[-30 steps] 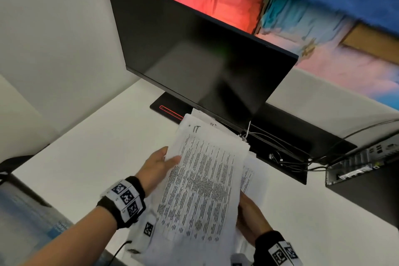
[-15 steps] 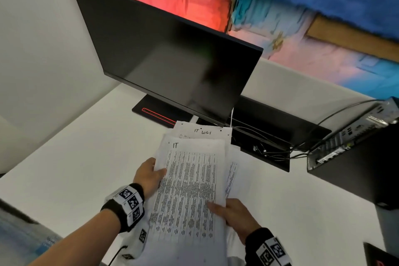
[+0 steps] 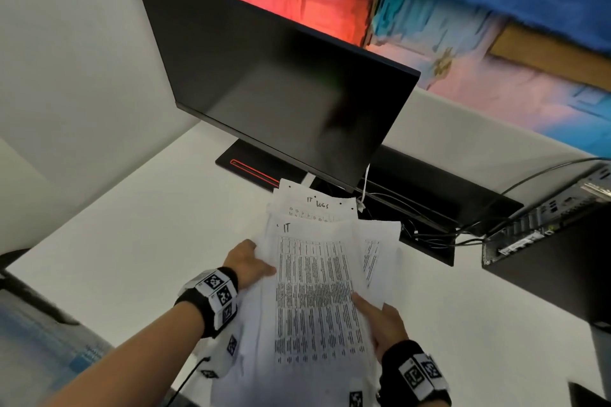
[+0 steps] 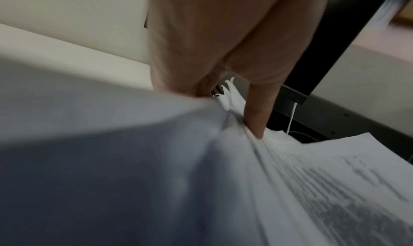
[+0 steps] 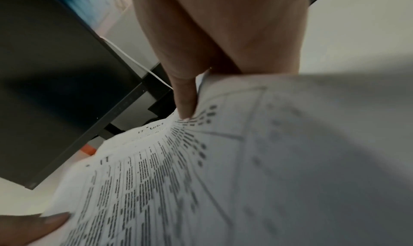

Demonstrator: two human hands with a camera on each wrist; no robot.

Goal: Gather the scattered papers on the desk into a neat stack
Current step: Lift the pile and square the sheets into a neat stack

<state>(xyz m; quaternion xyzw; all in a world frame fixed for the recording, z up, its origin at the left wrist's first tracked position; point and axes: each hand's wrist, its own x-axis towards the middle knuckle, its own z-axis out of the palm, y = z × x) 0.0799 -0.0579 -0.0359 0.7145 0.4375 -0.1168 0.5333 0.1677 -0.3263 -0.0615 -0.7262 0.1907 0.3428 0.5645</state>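
1. Your left hand (image 3: 248, 264) grips the left edge of the papers (image 3: 314, 301); the thumb lies on top and the fingers are hidden under the sheets.
2. Your right hand (image 3: 383, 324) holds the right edge lower down, thumb pressed on the printed top page, other fingers under the bundle.
3. The papers are up off the white desk (image 3: 125, 235), held between both hands in front of you, just before the monitor (image 3: 281, 82).
4. The sheets are not squared: the top page is marked "IT", another marked "IT LOGS" sticks out behind its far edge, and one more fans out to the right.
5. In the left wrist view the thumb (image 4: 257, 115) pins the sheet edges; the view is blurred.
6. In the right wrist view the thumb (image 5: 185, 98) presses into the page, which bends under it.
7. Black monitor base (image 3: 244, 165) with a red stripe sits on the desk behind the papers; cables (image 3: 429, 231) and a black computer box (image 3: 542, 241) lie to the right.
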